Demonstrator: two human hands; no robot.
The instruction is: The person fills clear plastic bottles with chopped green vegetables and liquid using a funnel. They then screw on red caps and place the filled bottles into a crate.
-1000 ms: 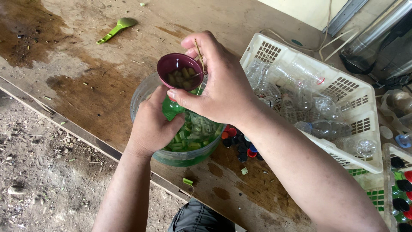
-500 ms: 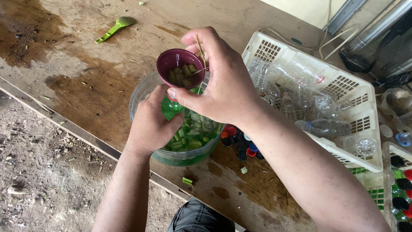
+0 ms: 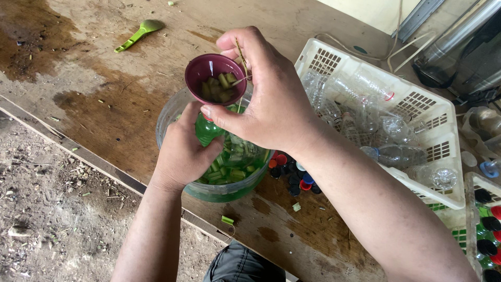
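Note:
My left hand [image 3: 182, 151] grips a green plastic bottle [image 3: 207, 130] held over a clear round tub [image 3: 172, 112] that holds green liquid and cut green stalk pieces. A maroon funnel [image 3: 201, 70] sits in the bottle's mouth, with several stalk pieces inside it. My right hand [image 3: 271, 99] curls over the funnel's right rim and pinches a thin stick [image 3: 243, 55] that pokes down into the funnel.
A white slotted basket [image 3: 443, 136] of empty clear bottles stands at the right. Loose bottle caps [image 3: 295, 175] lie beside the tub. A green spoon [image 3: 138, 34] rests at the far left of the stained wooden table [image 3: 104, 94]. Capped bottles fill another crate [image 3: 485, 214].
The funnel and bottle shifted slightly while the stick worked in the funnel. Both hands keep their grips.

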